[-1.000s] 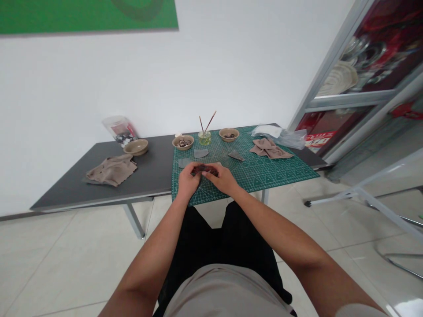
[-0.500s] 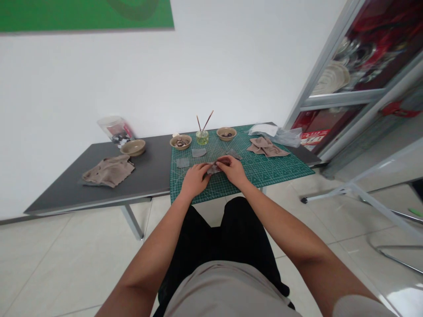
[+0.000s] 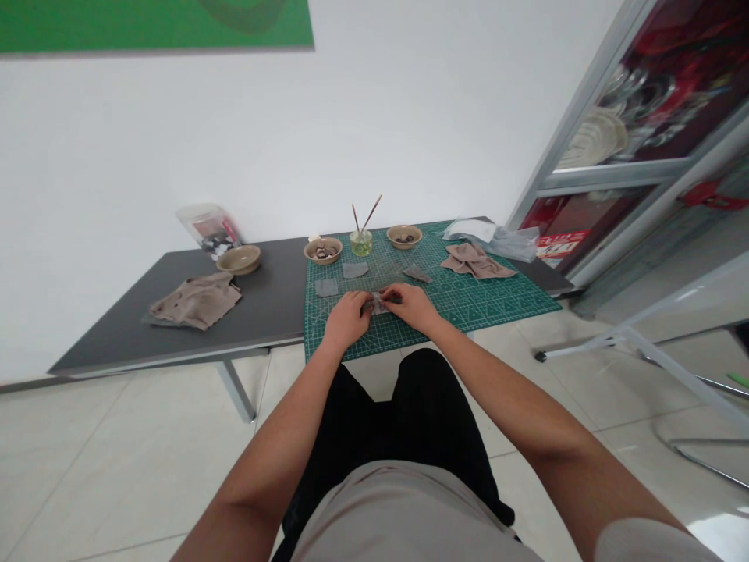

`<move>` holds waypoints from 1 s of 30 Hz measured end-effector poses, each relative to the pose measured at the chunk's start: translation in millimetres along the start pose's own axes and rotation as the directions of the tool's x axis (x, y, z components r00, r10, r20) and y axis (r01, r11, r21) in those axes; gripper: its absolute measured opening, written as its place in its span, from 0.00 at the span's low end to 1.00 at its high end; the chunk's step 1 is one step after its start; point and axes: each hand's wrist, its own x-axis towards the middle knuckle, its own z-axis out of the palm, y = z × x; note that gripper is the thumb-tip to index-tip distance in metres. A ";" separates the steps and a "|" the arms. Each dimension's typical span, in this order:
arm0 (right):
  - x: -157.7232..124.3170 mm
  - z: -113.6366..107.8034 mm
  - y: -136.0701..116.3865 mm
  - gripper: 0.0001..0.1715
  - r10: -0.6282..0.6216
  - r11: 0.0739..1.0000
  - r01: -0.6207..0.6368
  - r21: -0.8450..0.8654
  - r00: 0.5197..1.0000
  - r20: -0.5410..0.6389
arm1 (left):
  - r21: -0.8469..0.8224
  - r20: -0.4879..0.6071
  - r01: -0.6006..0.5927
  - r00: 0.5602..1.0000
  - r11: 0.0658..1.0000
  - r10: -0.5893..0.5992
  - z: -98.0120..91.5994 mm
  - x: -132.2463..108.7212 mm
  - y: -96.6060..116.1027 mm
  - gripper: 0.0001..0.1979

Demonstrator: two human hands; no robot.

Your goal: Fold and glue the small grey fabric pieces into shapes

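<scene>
My left hand [image 3: 349, 318] and my right hand [image 3: 411, 306] are close together over the front part of the green cutting mat [image 3: 468, 300]. Between their fingertips they pinch a small greyish piece [image 3: 379, 303], partly covered by the fingers. Behind my hands lie a grey square [image 3: 326, 288], another grey square [image 3: 354, 270] and a darker folded piece [image 3: 417, 274]. A bowl with dark bits [image 3: 323, 250], a glass jar with two thin sticks [image 3: 361, 243] and a second small bowl [image 3: 404, 236] stand along the mat's back edge.
On the dark table [image 3: 266, 304] at left are a brown cloth [image 3: 197, 301], a tan bowl [image 3: 239, 260] and a clear tub [image 3: 208, 231]. At right lie another brown cloth [image 3: 477, 261] and a plastic bag [image 3: 509, 240]. A white stand [image 3: 585, 343] is on the floor.
My fingertips have moved lower, and the greyish piece between them now looks flatter and nearer the mat. The view has shifted slightly.
</scene>
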 end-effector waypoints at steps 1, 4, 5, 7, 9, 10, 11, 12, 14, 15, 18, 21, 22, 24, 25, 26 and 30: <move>-0.9 0.1 0.0 0.05 -0.006 0.999 0.006 -0.053 1.000 0.001 | 0.005 -0.004 0.008 1.000 1.000 -0.008 0.5 0.3 0.3 0.09; -3.7 -0.3 0.4 0.05 -0.020 0.984 0.020 -0.180 1.000 0.000 | 0.029 -0.022 0.009 1.000 1.000 -0.008 1.9 0.3 1.1 0.10; -4.2 -0.4 0.6 0.04 -0.028 0.979 0.027 -0.202 1.000 -0.003 | 0.036 -0.031 0.007 1.000 0.999 -0.006 2.2 0.0 1.1 0.10; -4.5 -0.1 0.8 0.04 -0.035 0.976 0.031 -0.216 0.999 -0.014 | 0.039 -0.044 0.005 0.999 0.999 -0.003 2.5 -0.3 0.6 0.11; -4.0 1.6 0.0 0.05 -0.031 0.976 0.026 -0.217 0.999 -0.019 | 0.031 -0.043 0.004 0.999 1.000 -0.003 2.6 0.1 -0.4 0.11; -3.7 2.9 -1.0 0.05 -0.029 0.975 0.026 -0.220 1.000 -0.012 | 0.028 -0.036 0.006 0.999 1.000 -0.005 2.5 0.7 -0.8 0.11; -3.7 4.2 -2.3 0.06 -0.030 0.974 0.030 -0.225 1.000 0.001 | 0.028 -0.026 0.010 1.000 1.000 -0.009 2.4 1.3 -1.0 0.10; -4.0 5.3 -3.6 0.06 -0.035 0.972 0.038 -0.231 0.999 0.015 | 0.032 -0.018 0.014 1.000 0.999 -0.013 2.3 2.1 -1.1 0.10; -5.6 6.3 -5.8 0.07 -0.054 0.967 0.064 -0.245 0.997 0.050 | 0.046 -0.008 0.020 1.000 0.999 -0.020 2.0 3.5 -0.6 0.09; -6.6 5.7 -6.1 0.07 -0.065 0.965 0.080 -0.249 0.996 0.068 | 0.052 -0.004 0.023 1.000 0.998 -0.023 1.9 4.1 -0.1 0.09; -7.9 1.0 -3.4 0.06 -0.091 0.960 0.119 -0.253 0.989 0.120 | 0.061 0.008 0.030 0.999 0.998 -0.031 1.5 5.2 1.0 0.09; -4.5 -1.7 0.3 0.05 -0.075 0.955 0.104 -0.278 0.991 0.113 | 0.068 0.027 0.032 0.999 0.997 -0.034 1.4 5.9 1.5 0.09; -2.9 -0.9 0.6 0.05 -0.065 0.954 0.091 -0.285 0.993 0.099 | 0.073 0.030 0.032 0.999 0.997 -0.034 1.3 6.0 1.6 0.09; -0.6 2.4 -0.4 0.06 -0.054 0.956 0.073 -0.284 0.996 0.074 | 0.084 0.028 0.032 0.999 0.996 -0.035 0.8 6.0 2.2 0.09; -0.3 4.3 -1.4 0.06 -0.048 0.960 0.064 -0.274 0.997 0.063 | 0.090 0.025 0.031 0.999 0.995 -0.034 0.6 5.8 2.7 0.09; -0.4 5.9 -2.4 0.07 -0.041 0.965 0.052 -0.257 0.998 0.048 | 0.095 0.020 0.031 0.999 0.995 -0.033 0.3 5.6 3.1 0.08; -2.6 5.7 -2.5 0.15 -0.002 0.986 -0.004 -0.167 0.999 -0.035 | 0.099 0.007 0.038 0.999 0.994 -0.038 0.2 4.5 3.2 0.07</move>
